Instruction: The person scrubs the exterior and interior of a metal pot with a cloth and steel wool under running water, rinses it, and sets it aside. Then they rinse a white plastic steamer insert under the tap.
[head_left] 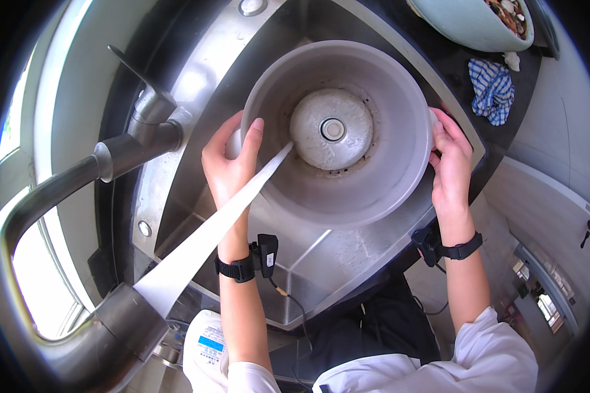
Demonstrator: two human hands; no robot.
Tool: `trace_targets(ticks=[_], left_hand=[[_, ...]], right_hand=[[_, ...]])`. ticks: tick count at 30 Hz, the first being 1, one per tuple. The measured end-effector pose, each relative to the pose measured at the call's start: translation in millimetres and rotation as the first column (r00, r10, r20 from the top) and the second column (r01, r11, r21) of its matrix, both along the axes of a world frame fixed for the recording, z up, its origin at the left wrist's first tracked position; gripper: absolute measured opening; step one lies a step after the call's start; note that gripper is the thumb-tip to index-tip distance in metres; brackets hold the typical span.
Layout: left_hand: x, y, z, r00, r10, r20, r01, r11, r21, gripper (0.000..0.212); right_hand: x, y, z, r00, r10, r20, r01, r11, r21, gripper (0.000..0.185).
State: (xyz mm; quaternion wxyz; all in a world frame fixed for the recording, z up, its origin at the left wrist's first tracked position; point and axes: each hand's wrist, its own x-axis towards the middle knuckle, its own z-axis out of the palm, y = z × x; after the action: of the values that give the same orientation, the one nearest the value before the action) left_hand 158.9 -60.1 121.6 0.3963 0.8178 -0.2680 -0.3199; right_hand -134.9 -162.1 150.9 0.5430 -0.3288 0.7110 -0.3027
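Before me a round grey vessel [275, 88], which looks like the body of an electric cooker, is held over the stainless steel sink [314, 255]. A metal disc [309, 108] with a round centre button lies at its bottom, ringed by small dark holes and stains. My left hand [233, 157] grips the left side, thumb over the rim and fingers at a white handle [234, 143]. On the right, my right hand [450, 152] holds the opposite handle. From the faucet [128, 329], a white stream of water [211, 236] runs inside, meeting the disc's left edge.
The faucet lever [132, 66] rises at the upper left. On the dark counter [452, 78] lie a blue-and-white checked cloth [491, 91] and a pale bowl [467, 24] holding scraps. Black straps with small devices [265, 255] sit on both wrists, trailing cables.
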Motion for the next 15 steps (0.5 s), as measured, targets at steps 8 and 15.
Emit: trace_targets(ticks=[8, 15], left_hand=[[-11.4, 22.5, -3.8, 0.995, -0.051, -0.084, 0.028, 0.966, -0.256, 0.06], [-26.5, 23.9, -15.7, 0.991, 0.037, -0.132, -0.078, 0.942, -0.326, 0.064]], right_hand=[[2.1, 3.5, -4.2, 0.998, -0.064, 0.002, 0.064, 0.997, -0.036, 0.033], [-3.5, 1.7, -2.5, 0.999, -0.05, 0.017, 0.05, 0.999, 0.017, 0.038]])
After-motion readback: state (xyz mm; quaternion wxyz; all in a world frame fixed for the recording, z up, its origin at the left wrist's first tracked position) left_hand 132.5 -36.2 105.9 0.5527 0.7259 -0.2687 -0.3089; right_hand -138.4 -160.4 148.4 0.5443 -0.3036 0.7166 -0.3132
